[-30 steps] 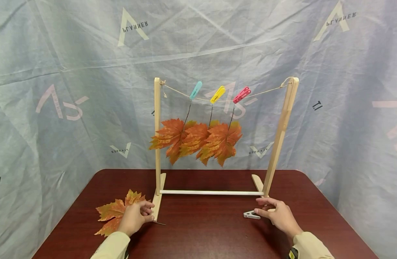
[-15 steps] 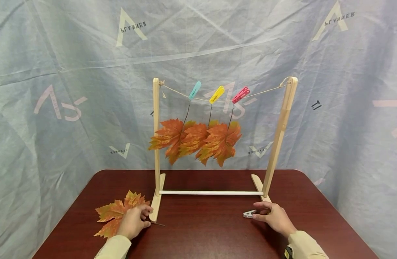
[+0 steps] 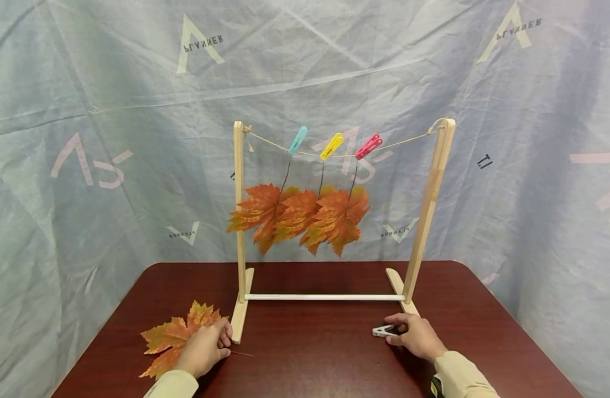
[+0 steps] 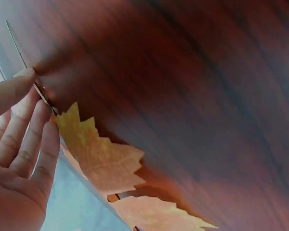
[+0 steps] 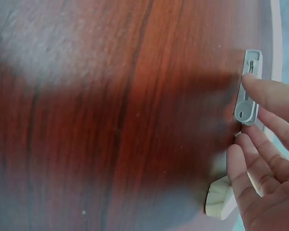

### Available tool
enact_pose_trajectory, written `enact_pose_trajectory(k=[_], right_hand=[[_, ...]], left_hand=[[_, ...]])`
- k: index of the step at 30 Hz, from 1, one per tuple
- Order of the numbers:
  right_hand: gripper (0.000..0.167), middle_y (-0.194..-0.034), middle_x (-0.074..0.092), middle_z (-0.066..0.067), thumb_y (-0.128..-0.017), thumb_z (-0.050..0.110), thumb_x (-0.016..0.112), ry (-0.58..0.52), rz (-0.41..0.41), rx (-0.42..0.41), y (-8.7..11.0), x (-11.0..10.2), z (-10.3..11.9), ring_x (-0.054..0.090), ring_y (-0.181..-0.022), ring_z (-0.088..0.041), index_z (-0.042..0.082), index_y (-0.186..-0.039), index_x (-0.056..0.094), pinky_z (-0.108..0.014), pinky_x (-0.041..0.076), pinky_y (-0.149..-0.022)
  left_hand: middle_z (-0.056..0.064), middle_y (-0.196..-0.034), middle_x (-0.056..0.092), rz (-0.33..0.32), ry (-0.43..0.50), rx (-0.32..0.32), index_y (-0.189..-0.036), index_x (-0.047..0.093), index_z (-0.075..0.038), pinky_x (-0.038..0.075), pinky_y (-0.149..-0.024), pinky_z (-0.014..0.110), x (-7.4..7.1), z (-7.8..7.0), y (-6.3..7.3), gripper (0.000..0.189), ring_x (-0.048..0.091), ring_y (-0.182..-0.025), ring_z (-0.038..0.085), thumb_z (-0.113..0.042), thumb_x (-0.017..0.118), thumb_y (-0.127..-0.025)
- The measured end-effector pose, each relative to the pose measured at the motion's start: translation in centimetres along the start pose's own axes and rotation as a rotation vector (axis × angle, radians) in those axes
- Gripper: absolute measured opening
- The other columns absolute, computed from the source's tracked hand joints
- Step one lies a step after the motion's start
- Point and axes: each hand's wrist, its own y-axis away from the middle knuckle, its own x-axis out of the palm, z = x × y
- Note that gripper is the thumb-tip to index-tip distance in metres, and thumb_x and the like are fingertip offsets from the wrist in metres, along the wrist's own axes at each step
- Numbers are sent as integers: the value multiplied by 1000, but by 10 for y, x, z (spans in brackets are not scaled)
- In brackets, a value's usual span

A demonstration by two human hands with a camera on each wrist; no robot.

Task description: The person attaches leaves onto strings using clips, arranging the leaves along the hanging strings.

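My left hand [image 3: 203, 345] pinches the thin stem [image 4: 45, 97] of an orange and yellow artificial maple leaf [image 3: 170, 335] at the table's left; in the left wrist view thumb and fingers meet at the stem, and the hand covers part of the leaf. My right hand [image 3: 416, 336] pinches a grey-white clothespin [image 5: 247, 89], thumb on its near face and fingers behind it, low over the table. Between the hands stands a wooden frame with a string [image 3: 409, 142]. From it hang several orange leaves [image 3: 340, 215] by blue [image 3: 297, 140], yellow [image 3: 332, 146] and red [image 3: 368, 147] clothespins.
The frame's left post [image 3: 239, 166] and right post [image 3: 431, 204] rise from wooden feet, the left foot [image 3: 239, 326] close to my left hand. A white crossbar [image 3: 324, 297] joins them above the dark red table [image 3: 314, 359]. A grey printed cloth [image 3: 135, 138] hangs behind.
The left hand has drawn the leaf and its stem slightly down and left, away from the frame's foot. My right hand has shifted left, its thumb and fingers coming around the grey-white clothespin.
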Motion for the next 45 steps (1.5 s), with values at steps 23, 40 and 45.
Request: enact_pose_trajectory(k=[23,40,45], right_hand=[[22,-90,72,-3,-85,15,83,-72,1,-29,2,-6,12,64,-77,-13,5,-103,74,-26,46,-63],[30,-93,73,-5,-85,18,84,-149,-101,37,3,-17,24,68,-84,-18,4,-108,72,-29,51,-67],[31,-96,73,-4,-88,22,82,-126,-119,-1,5,-21,26,68,-86,-16,5,-112,73,-28,51,-68]], left_hand=[[-12,-76,64,152,-94,109,-75,70,-22,49,-60,33,-5,0,-2,24,57,-67,3,-4,83,-81],[-10,-82,71,214,-55,216,-85,77,-17,55,-68,33,-30,-5,-21,14,67,-79,10,-2,79,-86],[-12,-79,69,194,-79,268,-86,76,-15,53,-63,29,-35,-12,-28,16,62,-72,4,1,79,-85]])
